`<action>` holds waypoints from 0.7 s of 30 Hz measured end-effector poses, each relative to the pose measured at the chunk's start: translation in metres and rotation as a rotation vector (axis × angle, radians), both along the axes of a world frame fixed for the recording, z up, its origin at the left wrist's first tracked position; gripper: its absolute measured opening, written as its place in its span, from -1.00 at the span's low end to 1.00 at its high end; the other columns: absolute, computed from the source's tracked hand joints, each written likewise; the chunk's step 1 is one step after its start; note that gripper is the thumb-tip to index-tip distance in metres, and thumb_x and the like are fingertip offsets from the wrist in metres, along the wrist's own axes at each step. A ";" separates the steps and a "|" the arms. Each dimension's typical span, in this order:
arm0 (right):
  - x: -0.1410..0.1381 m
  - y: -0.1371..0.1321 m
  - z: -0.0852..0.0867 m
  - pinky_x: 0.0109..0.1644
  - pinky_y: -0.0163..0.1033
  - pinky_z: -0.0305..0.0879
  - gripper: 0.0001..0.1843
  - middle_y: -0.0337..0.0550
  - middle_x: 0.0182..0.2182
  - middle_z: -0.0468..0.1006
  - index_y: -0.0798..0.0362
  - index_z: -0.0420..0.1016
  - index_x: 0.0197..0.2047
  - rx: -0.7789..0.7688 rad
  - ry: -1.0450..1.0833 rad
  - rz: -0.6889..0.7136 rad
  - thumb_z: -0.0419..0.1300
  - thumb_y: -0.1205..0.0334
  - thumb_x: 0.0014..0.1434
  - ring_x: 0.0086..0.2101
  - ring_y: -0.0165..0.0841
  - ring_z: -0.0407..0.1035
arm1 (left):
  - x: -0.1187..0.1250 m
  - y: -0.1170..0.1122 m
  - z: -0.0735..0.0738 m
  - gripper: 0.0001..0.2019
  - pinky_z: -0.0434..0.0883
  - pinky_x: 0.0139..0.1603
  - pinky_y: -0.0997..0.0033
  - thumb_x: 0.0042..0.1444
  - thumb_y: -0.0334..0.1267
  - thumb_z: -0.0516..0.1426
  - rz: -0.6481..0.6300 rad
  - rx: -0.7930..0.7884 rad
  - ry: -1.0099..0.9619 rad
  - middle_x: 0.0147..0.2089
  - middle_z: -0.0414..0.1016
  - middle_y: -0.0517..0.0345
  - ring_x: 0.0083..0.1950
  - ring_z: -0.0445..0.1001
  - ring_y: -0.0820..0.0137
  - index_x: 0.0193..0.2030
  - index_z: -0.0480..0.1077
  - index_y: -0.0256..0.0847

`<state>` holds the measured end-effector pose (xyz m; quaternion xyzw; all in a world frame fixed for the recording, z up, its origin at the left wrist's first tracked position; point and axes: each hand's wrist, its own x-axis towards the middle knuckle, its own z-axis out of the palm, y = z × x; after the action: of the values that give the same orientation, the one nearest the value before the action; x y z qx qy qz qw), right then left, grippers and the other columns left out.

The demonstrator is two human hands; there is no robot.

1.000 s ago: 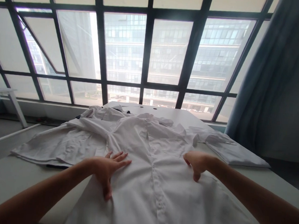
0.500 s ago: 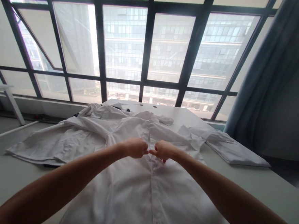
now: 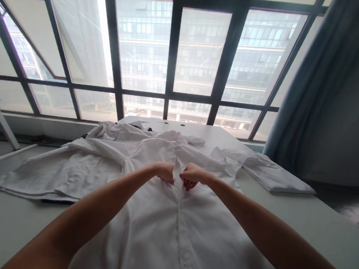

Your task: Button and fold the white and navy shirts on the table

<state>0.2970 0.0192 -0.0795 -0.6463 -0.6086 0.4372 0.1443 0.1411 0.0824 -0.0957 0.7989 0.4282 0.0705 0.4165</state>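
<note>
A white button-front coat [image 3: 151, 227] lies spread over the table, its front edges running down the middle toward me. My left hand [image 3: 165, 172] is closed on the left front edge, fingers curled under and partly hidden. Just across a small gap, my right hand [image 3: 192, 176] pinches the right front edge, with its lower fingers bent. Between the hands the coat's front parts slightly. A button shows low on the placket, near the bottom of the view.
More white cloth [image 3: 69, 167] spreads to the left, with a dark strip under its edge. On the right lies a folded white garment [image 3: 275, 174] on the white table [image 3: 296, 224]. Large windows [image 3: 145, 46] stand behind, beside a blue-grey curtain [image 3: 312, 78].
The hands have drawn slightly apart and shifted a little up the coat's front. Before, their fingertips nearly met. The whole view has moved slightly.
</note>
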 end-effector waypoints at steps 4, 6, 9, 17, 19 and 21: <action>-0.001 -0.002 0.005 -0.57 -0.42 0.39 -0.83 -0.07 -0.66 0.56 0.16 0.44 -0.59 0.023 0.137 -0.026 0.20 0.40 0.01 -0.59 -0.35 0.50 | -0.003 -0.009 0.007 -0.73 0.06 -0.66 0.52 -0.15 -0.23 0.33 0.020 -0.071 0.051 -0.71 0.23 0.26 -0.68 0.17 0.53 -0.65 0.34 -0.25; -0.002 -0.004 0.000 -0.56 -0.43 0.38 -0.81 -0.10 -0.66 0.56 0.15 0.44 -0.59 0.061 0.198 -0.038 0.18 0.41 0.03 -0.58 -0.37 0.50 | -0.006 -0.015 0.004 -0.73 0.05 -0.66 0.54 -0.11 -0.17 0.32 0.027 -0.149 -0.072 -0.68 0.24 0.30 -0.67 0.17 0.56 -0.58 0.36 -0.27; -0.003 -0.008 -0.018 -0.58 -0.45 0.34 -0.78 -0.19 -0.68 0.54 0.11 0.41 -0.60 0.134 0.251 -0.102 0.18 0.40 0.06 -0.62 -0.44 0.45 | -0.013 -0.022 -0.009 -0.65 0.03 -0.67 0.55 -0.11 -0.03 0.32 0.075 -0.199 -0.220 -0.67 0.23 0.32 -0.67 0.16 0.57 -0.52 0.36 -0.27; 0.003 -0.015 -0.043 -0.60 -0.46 0.27 -0.90 -0.30 -0.65 0.53 0.12 0.49 -0.46 0.321 0.410 -0.072 0.23 0.29 0.05 -0.63 -0.48 0.41 | -0.020 -0.036 -0.025 -0.51 0.06 -0.67 0.54 -0.11 0.19 0.27 0.116 -0.114 -0.352 -0.62 0.33 0.28 -0.67 0.21 0.58 -0.51 0.33 -0.27; 0.003 -0.016 -0.043 -0.60 -0.46 0.27 -0.89 -0.29 -0.64 0.53 0.13 0.49 -0.46 0.331 0.411 -0.061 0.23 0.27 0.04 -0.63 -0.48 0.41 | -0.019 -0.040 -0.024 -0.51 0.07 -0.66 0.54 -0.09 0.18 0.26 0.112 -0.101 -0.352 -0.62 0.35 0.26 -0.67 0.21 0.58 -0.51 0.34 -0.28; 0.003 -0.016 -0.042 -0.59 -0.44 0.28 -0.86 -0.28 -0.64 0.53 0.12 0.49 -0.47 0.347 0.416 -0.058 0.24 0.24 0.05 -0.63 -0.48 0.40 | -0.019 -0.042 -0.023 -0.51 0.07 -0.65 0.54 -0.07 0.17 0.26 0.109 -0.081 -0.354 -0.61 0.37 0.24 -0.67 0.20 0.59 -0.52 0.35 -0.28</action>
<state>0.2998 0.0030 -0.1219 -0.5252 -0.6130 0.4454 0.3874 0.1222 0.0408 -0.1183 0.7321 0.3935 0.2149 0.5128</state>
